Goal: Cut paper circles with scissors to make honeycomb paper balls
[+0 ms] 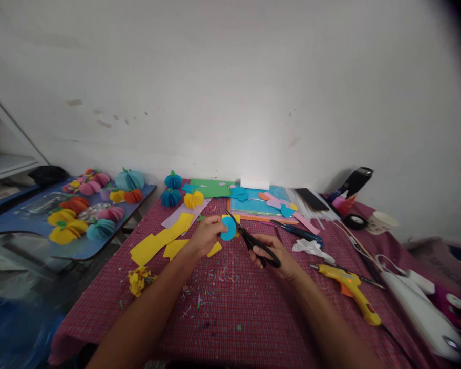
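Observation:
Between the thumb and fingers of my left hand (208, 234) is a blue paper circle (228, 229), held against a piece of yellow paper (236, 219) that shows behind it. My right hand (271, 251) grips black-handled scissors (249, 238) by the loops. Their blades point up and left, spread a little, along the right edge of the blue circle and yellow paper. Yellow paper strips (161, 238) lie left of my left hand. Below both hands, small paper snippets (203, 297) are scattered on the checked cloth (249, 318).
A yellow hot glue gun (349, 289) lies to the right, near a white power strip (418, 312). Coloured paper sheets (253, 205) are stacked at the back. Paper pumpkins (171, 197) stand back left, with several more on a blue side table (111, 233). A black bottle (355, 182) leans back right.

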A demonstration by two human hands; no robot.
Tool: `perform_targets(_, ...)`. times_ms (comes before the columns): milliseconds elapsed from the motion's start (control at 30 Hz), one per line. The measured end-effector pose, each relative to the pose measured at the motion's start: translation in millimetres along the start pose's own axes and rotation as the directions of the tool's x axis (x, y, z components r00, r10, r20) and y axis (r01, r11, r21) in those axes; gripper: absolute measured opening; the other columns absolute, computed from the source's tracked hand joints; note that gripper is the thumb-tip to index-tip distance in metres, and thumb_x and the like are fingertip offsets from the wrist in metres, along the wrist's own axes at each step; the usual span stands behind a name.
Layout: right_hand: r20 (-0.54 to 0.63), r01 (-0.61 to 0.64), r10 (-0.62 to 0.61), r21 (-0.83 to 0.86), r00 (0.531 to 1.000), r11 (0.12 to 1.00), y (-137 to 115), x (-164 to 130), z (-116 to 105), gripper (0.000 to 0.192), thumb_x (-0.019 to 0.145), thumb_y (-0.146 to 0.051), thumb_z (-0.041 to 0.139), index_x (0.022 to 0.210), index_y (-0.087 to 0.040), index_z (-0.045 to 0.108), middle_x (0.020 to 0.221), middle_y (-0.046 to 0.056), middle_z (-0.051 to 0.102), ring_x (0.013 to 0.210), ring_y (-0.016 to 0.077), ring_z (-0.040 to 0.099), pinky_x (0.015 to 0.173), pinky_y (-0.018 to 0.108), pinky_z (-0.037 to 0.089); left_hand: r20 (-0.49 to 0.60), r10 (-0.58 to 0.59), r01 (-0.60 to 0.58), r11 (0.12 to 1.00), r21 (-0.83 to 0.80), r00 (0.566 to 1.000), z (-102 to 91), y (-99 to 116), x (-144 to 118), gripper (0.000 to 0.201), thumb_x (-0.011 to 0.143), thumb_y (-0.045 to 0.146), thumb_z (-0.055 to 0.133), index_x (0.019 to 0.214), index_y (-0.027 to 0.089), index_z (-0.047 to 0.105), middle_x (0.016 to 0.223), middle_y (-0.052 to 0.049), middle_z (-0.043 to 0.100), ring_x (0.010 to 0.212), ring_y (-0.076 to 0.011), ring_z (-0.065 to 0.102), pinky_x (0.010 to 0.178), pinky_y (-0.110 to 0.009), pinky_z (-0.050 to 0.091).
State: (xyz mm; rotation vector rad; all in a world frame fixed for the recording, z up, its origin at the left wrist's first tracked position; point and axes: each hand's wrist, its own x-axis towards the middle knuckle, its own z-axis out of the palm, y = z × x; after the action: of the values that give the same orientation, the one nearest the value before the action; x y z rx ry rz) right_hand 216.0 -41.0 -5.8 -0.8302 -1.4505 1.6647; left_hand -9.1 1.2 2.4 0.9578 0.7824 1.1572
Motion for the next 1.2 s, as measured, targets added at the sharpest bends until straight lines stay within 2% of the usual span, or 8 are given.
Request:
perform_targets(700,-0.015,-0.026,0.025,-0.051,1.0,0.998,-6.1,-1.9,-3.5,0.033,0.078,-0.042,0.072,0.094,-0.014,0.064,0.066,-0.001,0.057,0.05,0.009,0.049,0.043,0.019,0.038,0.041,-0.031,0.03,0.999,0.025,0.999,-1.5,3.9,-1.3,0.019,0.061,0.018,0.07,0.06,0.016,0.051,0.059,0.001,0.055,0.051,-0.0102,0.05,0.051,-0.024,0.036)
perform_targets(1200,0.009,-0.048,0.049,-0.117,0.999,0.992,-10.3,-4.8,-11.9,0.039,0.077,-0.043,0.072,0.101,-0.013,0.065,0.064,-0.002,0.055,0.048,0.0078,0.046,0.042,0.019,0.034,0.095,-0.066,0.065,0.998,0.02,0.993,-2.3,8.9,-4.7,0.021,0.06,0.016,0.07,0.059,0.016,0.048,0.058,0.001,0.055,0.051,-0.0094,0.049,0.051,-0.024,0.036)
